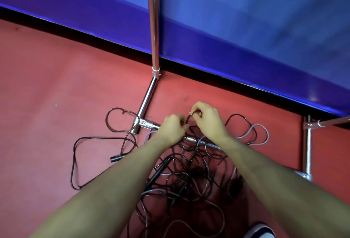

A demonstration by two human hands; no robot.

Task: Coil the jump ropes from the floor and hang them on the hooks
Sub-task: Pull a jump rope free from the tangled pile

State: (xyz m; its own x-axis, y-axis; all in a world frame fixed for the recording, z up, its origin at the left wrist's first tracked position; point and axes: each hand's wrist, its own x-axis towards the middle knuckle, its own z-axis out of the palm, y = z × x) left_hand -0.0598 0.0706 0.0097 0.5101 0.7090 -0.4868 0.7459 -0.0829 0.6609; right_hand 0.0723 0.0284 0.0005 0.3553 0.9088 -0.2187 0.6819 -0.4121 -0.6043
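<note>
Fingers of left hand [173, 127] and right hand [207, 119] pinched on upward-arching dark rope loop [190, 117].

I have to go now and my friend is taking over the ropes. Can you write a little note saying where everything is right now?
Left hand and right hand: both pinch one dark jump rope, close together above the chrome rack base.
Ropes: a tangled pile of dark and grey jump ropes lies on the red floor, draped over the rack's low bar. A black handle lies at the left.
Done: nothing coiled that I can see.
Left: untangle, coil each rope, hang them. No hooks are in view.
</note>
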